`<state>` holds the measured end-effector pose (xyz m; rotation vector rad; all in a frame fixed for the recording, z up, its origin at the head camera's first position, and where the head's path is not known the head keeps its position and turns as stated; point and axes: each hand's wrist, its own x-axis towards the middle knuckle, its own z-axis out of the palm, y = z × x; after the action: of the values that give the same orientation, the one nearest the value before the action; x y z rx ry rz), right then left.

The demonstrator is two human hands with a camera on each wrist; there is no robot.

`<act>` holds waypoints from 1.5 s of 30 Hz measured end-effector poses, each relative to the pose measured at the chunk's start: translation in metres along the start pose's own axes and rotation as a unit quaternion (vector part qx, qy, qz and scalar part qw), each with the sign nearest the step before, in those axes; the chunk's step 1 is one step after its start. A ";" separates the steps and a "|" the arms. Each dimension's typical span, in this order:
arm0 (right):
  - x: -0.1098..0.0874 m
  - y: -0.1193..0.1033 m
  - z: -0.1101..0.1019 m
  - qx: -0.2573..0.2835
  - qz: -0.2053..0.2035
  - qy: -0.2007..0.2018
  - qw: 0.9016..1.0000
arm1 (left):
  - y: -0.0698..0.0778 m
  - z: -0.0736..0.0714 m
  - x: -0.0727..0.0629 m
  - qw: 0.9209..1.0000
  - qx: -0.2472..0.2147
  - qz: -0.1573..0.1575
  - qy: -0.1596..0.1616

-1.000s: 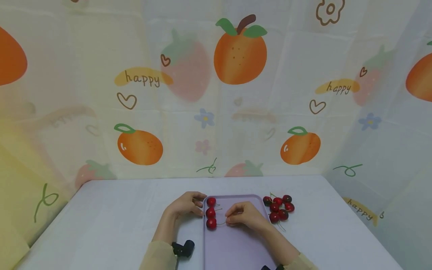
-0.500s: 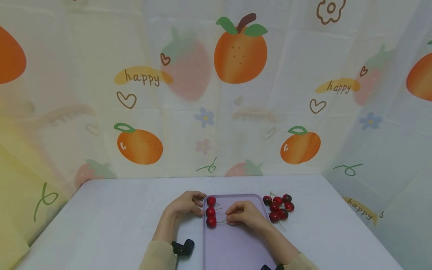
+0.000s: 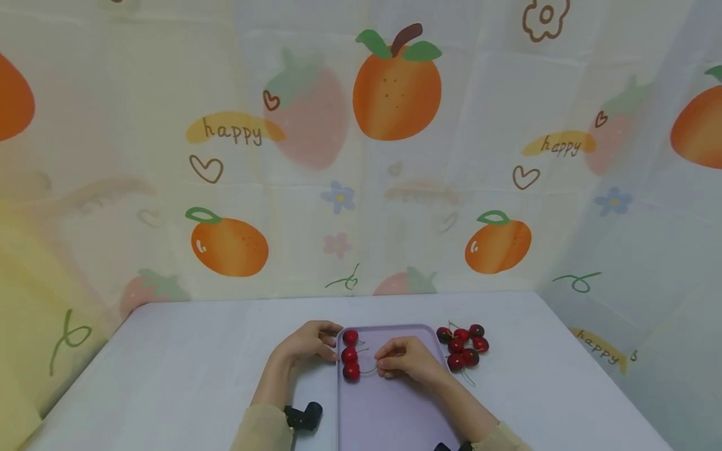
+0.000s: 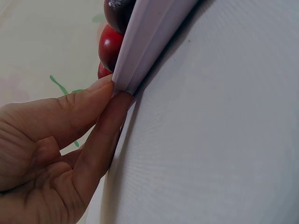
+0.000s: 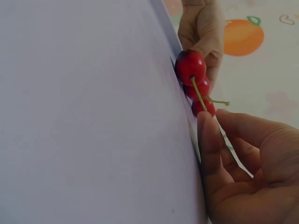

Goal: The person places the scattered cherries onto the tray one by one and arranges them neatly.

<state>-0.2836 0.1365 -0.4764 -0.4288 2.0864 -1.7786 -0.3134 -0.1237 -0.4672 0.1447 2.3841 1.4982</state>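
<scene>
"Cherries on the tray: how many do you count?"

"Three, in a column along the left edge of the pale purple tray (image 3: 395,413). The far cherry (image 3: 350,337) is by the corner, then the middle cherry (image 3: 349,355), then the near cherry (image 3: 351,372). The last two look as if they touch."

"Are all three finished with?"

"Two seem to be; nothing is gripping them. The near one I'd call almost placed: it appears to sit on the tray at the end of the line, but the right hand (image 3: 410,359) has its stem (image 3: 368,372) pinched between thumb and finger."

"And the left hand (image 3: 307,338)?"

"Grasping the tray by its rim (image 4: 133,51), near the far left corner. In the left wrist view the thumb lies on the edge with a finger against the outer side; steadying it, I'd guess."

"What's left, then?"

"A loose pile of cherries (image 3: 455,345) on the white desk (image 3: 186,357), just beyond the tray's right side. Some overlap, so I won't swear to a number, but there are more there than on the tray. I'd judge the laying-out to be in its early part, with under half set down."
</scene>
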 end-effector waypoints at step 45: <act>-0.054 -0.045 -0.138 -0.108 -0.027 0.219 0.969 | -0.002 0.000 0.001 1.000 0.006 0.012 0.000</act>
<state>-0.2995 0.2747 -0.4082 -0.1567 2.6093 -1.8094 -0.3139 -0.1247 -0.4692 0.1758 2.4008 1.4935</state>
